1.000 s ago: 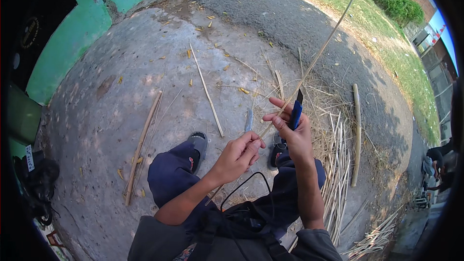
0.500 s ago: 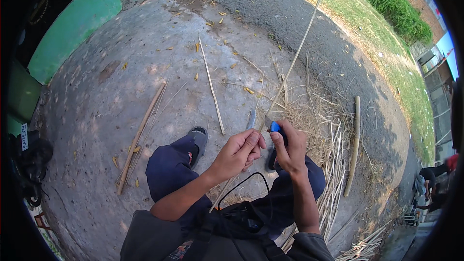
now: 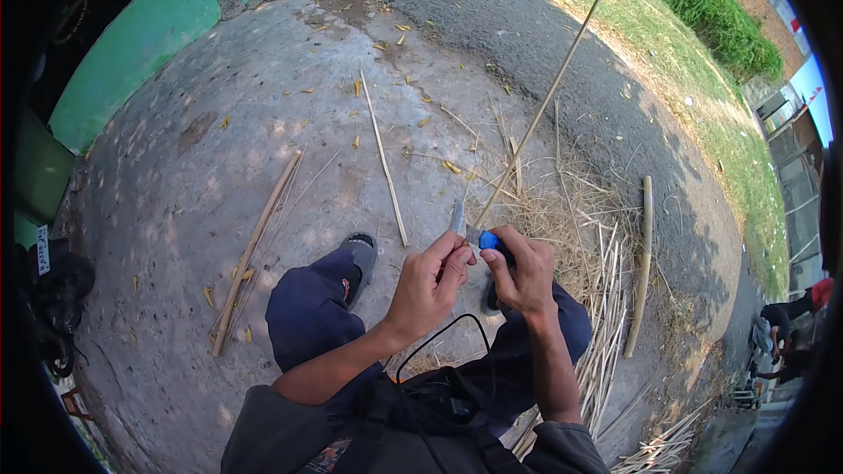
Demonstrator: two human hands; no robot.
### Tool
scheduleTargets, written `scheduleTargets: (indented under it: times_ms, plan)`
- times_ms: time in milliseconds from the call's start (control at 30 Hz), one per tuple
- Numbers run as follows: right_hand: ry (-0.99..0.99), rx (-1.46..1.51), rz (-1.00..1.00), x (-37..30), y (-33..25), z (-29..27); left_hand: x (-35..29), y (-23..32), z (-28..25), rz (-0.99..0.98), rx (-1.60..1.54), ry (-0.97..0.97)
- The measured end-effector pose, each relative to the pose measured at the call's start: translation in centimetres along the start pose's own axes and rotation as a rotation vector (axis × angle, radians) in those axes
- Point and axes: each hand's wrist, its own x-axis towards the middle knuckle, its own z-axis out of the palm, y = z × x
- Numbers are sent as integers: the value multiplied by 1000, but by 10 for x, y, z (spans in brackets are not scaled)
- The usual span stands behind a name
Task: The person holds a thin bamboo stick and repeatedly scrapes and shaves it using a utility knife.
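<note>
In front of my knees, my left hand (image 3: pixel 430 285) is closed with thumb and fingers pinched on the lower part of a long thin bamboo strip (image 3: pixel 560 79). The strip slants up and away to the upper right, past the road edge. My right hand (image 3: pixel 525 276) grips a knife with a blue handle (image 3: pixel 488 240). Its short blade (image 3: pixel 473 234) lies against the strip close to my left fingertips. Just beyond those fingers a grey metal blade (image 3: pixel 458 215) shows near the ground; its other end is hidden behind my hand.
Shavings (image 3: pixel 562 202) and a heap of thin strips (image 3: pixel 610 307) lie at my right, beside a thick bamboo piece (image 3: pixel 645 263). Another bamboo length (image 3: pixel 255 254) lies left, and a pale strip (image 3: pixel 384 158) ahead. Another person (image 3: pixel 786 325) is at far right.
Both hands have come closer together. The left hand has shifted slightly forward and its grip has altered, and the knife has moved slightly nearer to me. The strip's far end has swung to the right.
</note>
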Motion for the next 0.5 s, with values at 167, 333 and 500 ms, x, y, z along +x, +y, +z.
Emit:
scheduleTargets:
  times_ms: [167, 333, 500]
  plan:
    - [112, -12, 29, 0, 4, -4, -5, 4, 4, 13, 59, -6]
    - [386, -32, 140, 14, 46, -35, -29, -9, 22, 97, 119, -59]
    - [689, 175, 366, 17, 91, -76, -43, -2, 17, -18, 127, -266]
